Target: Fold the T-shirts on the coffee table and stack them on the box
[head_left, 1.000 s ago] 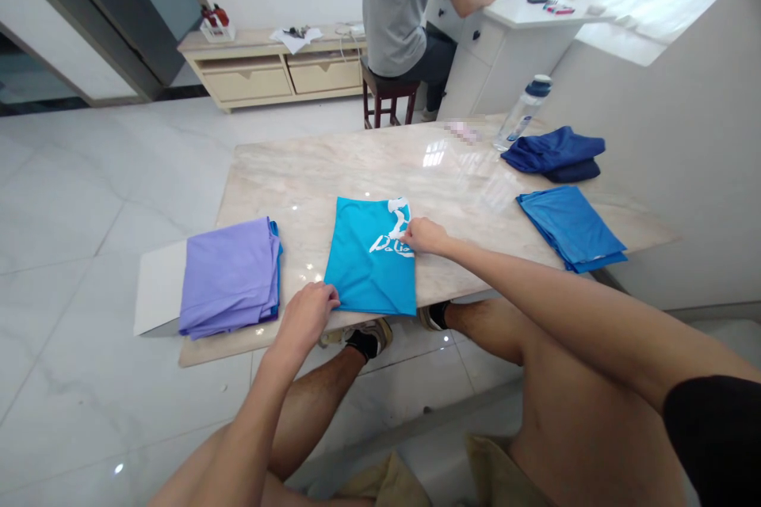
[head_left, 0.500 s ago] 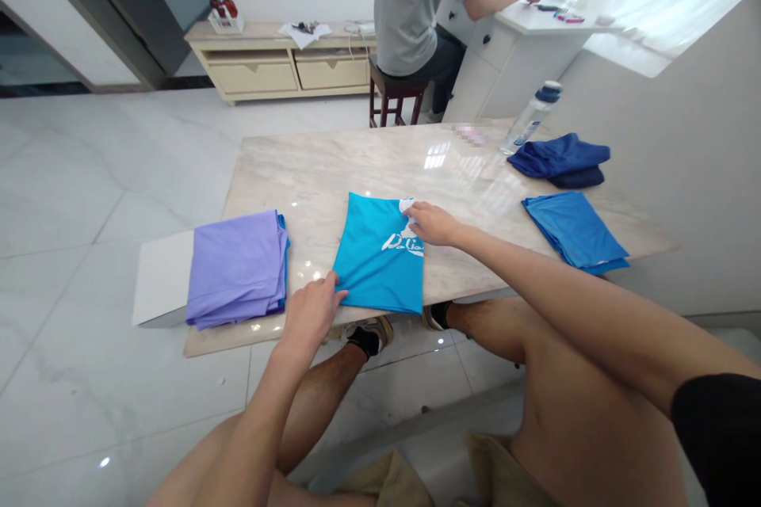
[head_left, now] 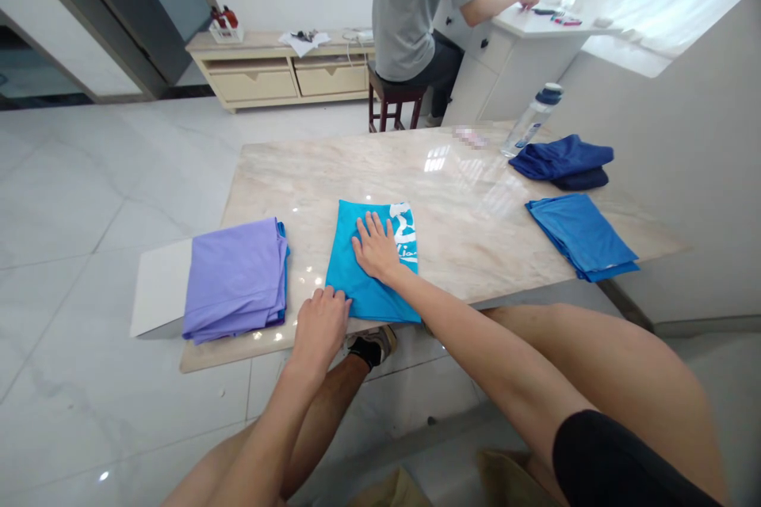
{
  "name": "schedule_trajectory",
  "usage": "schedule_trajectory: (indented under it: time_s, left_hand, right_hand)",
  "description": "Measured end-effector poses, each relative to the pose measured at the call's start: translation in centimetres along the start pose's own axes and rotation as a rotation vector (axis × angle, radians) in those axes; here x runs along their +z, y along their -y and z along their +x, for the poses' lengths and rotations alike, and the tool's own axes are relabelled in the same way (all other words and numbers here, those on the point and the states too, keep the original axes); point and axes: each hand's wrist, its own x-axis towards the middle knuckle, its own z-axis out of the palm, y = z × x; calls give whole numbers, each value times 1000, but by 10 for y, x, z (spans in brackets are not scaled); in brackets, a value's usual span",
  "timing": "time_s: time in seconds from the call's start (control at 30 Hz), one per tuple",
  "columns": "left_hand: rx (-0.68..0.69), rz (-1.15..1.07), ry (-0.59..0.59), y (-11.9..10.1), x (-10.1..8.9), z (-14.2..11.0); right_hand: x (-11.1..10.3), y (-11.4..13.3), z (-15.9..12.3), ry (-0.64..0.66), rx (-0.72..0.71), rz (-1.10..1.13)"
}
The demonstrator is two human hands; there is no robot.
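Note:
In front of me lies a folded turquoise T-shirt [head_left: 350, 253] with a white print on its right side, partly covered by my arm. My right hand [head_left: 377, 252] rests flat on its middle, fingers spread. At the shirt's near left corner is my left hand [head_left: 322, 325], its fingers bent together over the edge; the thumb's grip is mostly hidden. Left of it, a stack of folded garments with a purple one [head_left: 235, 277] on top lies partly on a white box [head_left: 159, 285].
The marble-patterned table [head_left: 297, 166] carries a folded blue garment [head_left: 583, 230], a crumpled navy garment [head_left: 562, 158] and a water bottle [head_left: 532, 120] on its right side. Beyond, a person [head_left: 404, 16] sits on a stool [head_left: 395, 99] by a white cabinet. A low cabinet [head_left: 255, 83] stands behind.
My right hand has moved left from the shirt's printed right edge to its middle and now lies flat. The shirt looks smoother and sits slightly further left. My left hand stays at the corner.

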Motion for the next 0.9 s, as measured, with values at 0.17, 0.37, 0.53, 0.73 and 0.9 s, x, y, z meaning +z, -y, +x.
schedule_trajectory:
  time_s: [0.17,0.37,0.53,0.73,0.9]
  left_hand:
    - [28,-26,-178,4,6,0]
    - [218,-85,-474,-23,45,9]
    - [247,-96,-474,-22,73,15]
    - [161,-23,-334,-16,49,6]
    - [144,27,-87,-11,9,-4]
  right_hand:
    - [-3,-5,-15,41,-398,93]
    - [-16,-29,-17,25,-503,200]
    - [-27,-69,2,86,-307,-3]
    - [-73,-123,14,267,55,-221]
    - [-156,-132,-12,234,-151,-296]
